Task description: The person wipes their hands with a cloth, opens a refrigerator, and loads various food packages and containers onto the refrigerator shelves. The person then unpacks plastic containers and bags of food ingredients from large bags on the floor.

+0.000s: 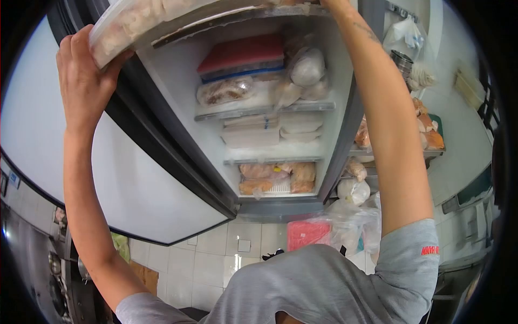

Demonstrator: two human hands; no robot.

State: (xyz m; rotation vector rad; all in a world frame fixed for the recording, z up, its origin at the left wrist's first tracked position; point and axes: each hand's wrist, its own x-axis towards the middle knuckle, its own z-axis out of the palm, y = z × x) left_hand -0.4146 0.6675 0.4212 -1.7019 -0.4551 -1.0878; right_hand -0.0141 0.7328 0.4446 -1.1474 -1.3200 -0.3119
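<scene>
Clear tub (132,27): blocks freezer (175,81) top
Left hand (86,75): grip clamped on tub end
Right hand (330,3): cropped, can't tell grip
Shelves (264,112): red-topped pack (243,54), bagged food (308,67)

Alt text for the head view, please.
Left hand grips a clear-sided tray of pale food, high at an open fridge; right hand is nearly out of frame. Shelves below hold a red-topped pack and bagged food.

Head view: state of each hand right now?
Left hand: closed on clear plastic container of pale food.
Right hand: mostly cut off at top; grip can't be told.
</scene>
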